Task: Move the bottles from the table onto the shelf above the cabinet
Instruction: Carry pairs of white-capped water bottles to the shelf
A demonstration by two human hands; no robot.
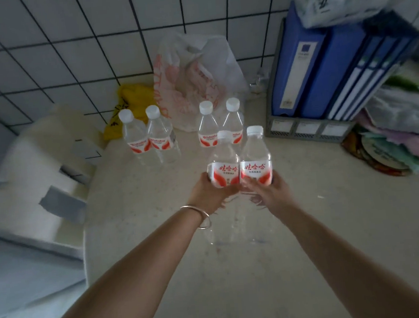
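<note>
Several clear water bottles with white caps and red-and-white labels are in view. My left hand (210,193) grips one bottle (224,162) around its lower part. My right hand (269,191) grips a second bottle (255,158) right beside it, the two touching and raised above the table (238,270). Two bottles (135,137) (159,135) stand as a pair at the back left. Another pair (207,126) (234,118) stands behind the held ones, partly hidden by them. No shelf or cabinet is visible.
A white plastic bag with red print (191,79) and a yellow bag (132,99) lie against the tiled wall. Blue binders in a grey file rack (322,72) stand at the back right, with papers and bags (399,137) beside them. A white foam box (40,178) sits left.
</note>
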